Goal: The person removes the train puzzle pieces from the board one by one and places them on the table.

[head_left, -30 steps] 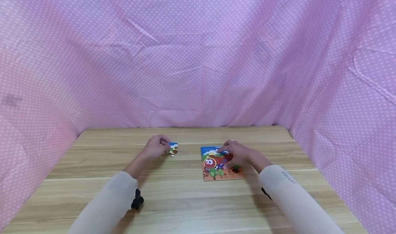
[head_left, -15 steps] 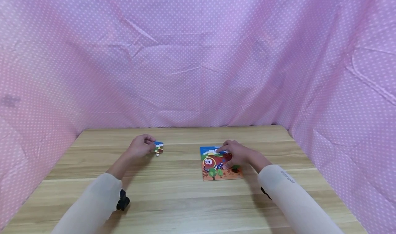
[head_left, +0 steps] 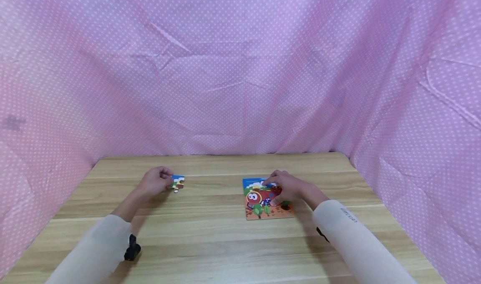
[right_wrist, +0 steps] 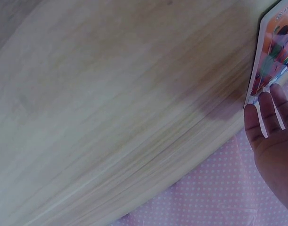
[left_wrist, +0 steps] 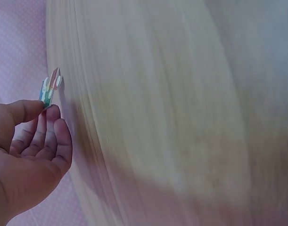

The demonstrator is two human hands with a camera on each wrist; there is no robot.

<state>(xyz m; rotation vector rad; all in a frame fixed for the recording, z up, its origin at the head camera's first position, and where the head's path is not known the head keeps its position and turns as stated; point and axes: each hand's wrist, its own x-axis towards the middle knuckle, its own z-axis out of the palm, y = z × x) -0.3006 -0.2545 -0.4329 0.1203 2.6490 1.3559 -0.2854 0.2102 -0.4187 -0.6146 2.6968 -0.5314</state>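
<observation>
My left hand [head_left: 155, 181] pinches a jigsaw piece [head_left: 178, 183] between thumb and fingertips, at the left of the table. The piece is blue, white, green and brown, with a knob on its lower side. In the left wrist view the piece [left_wrist: 49, 89] stands nearly edge-on above the thumb tip. On the right lies a square picture puzzle [head_left: 253, 197] with a big-eyed red cartoon character, trees and an orange ground. My right hand [head_left: 287, 187] rests on its right part, thumb and index finger spread apart. That hand hides the puzzle's upper right area.
Both things are on a light wooden table [head_left: 210, 238]. Pink dotted cloth [head_left: 240, 87] hangs along the table's back and both sides. A black wrist camera [head_left: 132, 248] is strapped below the left hand.
The left hand has moved left across the table, carrying the jigsaw piece away from the puzzle. My right hand and the puzzle have stayed in place.
</observation>
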